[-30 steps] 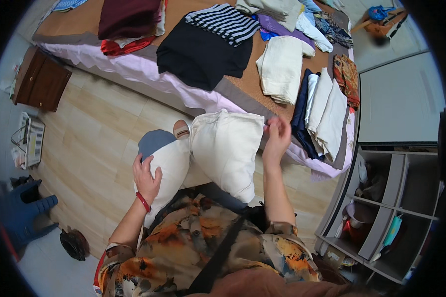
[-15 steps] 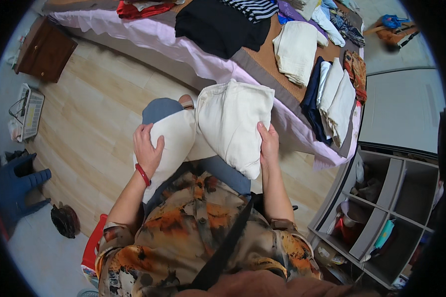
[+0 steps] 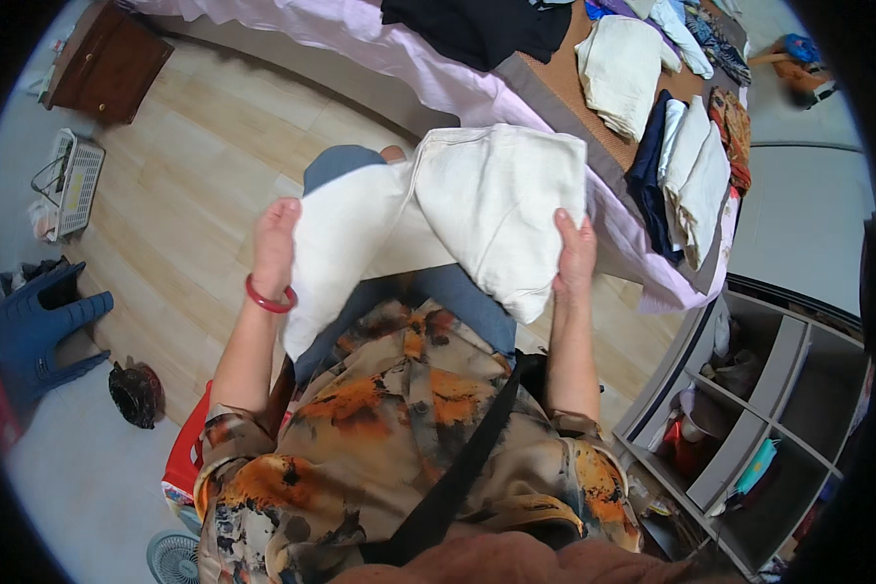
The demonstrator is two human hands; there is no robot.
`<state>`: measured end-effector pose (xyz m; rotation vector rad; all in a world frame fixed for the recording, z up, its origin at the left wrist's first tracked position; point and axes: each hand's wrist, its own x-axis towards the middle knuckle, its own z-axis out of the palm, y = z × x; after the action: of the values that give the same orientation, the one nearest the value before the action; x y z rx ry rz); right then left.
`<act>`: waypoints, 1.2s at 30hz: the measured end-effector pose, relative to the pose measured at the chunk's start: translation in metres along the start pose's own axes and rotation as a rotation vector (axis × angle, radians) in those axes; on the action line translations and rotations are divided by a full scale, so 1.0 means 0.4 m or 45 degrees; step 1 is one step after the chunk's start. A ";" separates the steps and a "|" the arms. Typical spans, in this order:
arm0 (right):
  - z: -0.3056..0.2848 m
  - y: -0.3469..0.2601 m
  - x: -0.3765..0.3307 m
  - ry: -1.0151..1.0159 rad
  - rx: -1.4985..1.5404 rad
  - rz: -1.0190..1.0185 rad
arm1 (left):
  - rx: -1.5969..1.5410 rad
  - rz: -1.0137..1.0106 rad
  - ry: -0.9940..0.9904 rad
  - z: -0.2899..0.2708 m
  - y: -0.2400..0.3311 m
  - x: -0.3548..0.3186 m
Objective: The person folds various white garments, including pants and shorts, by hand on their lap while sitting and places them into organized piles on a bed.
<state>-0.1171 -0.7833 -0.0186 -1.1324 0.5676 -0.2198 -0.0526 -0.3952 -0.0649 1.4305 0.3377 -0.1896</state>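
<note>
Nearest is the loose shirt (image 3: 389,419) in tan, orange and black print, crossed by a flat black strap (image 3: 457,477). Over blue-grey trousers (image 3: 389,295) lies a large cream-white woven cloth (image 3: 501,214), its right part folded thick, its left part flat. The left hand (image 3: 276,248), a glossy red bangle (image 3: 266,299) at its wrist, has its grip on the cloth's left edge, the fingertips partly hidden. The right hand (image 3: 574,255) has its grip closed on the cloth's right edge, thumb on top.

Just beyond, a brown-covered bed (image 3: 566,97) has a pale pink fabric skirt (image 3: 618,219) hanging from its near edge. Towards its near right corner, a folded navy-blue garment (image 3: 649,175) lies beside folded off-white garments (image 3: 699,185); a folded rust-orange patterned fabric (image 3: 732,136) lies by the right edge. Farther from that corner are a folded cream cloth (image 3: 618,76) and, at the near edge, a rumpled black garment (image 3: 482,29).
</note>
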 end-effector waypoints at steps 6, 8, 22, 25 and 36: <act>-0.094 -0.031 -0.011 0.092 -0.031 0.036 | -0.156 -0.202 -0.043 -0.135 0.100 -0.006; -0.126 -0.010 -0.013 0.122 -0.070 0.082 | 0.071 -0.283 -0.007 -0.194 0.023 0.016; -0.154 0.035 -0.019 0.129 -0.015 0.122 | 0.881 0.570 0.036 -0.021 0.020 0.019; -0.119 0.006 -0.045 0.133 -0.090 -0.013 | 0.974 0.772 -0.188 0.111 0.075 -0.025; 0.073 -0.129 -0.194 -1.223 -0.960 -0.117 | -0.737 -0.708 -0.911 0.251 0.078 -0.149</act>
<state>-0.1606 -0.7476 0.0609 -1.8045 -0.3056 0.4978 -0.0869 -0.4945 -0.0052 0.6039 0.1624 -0.9486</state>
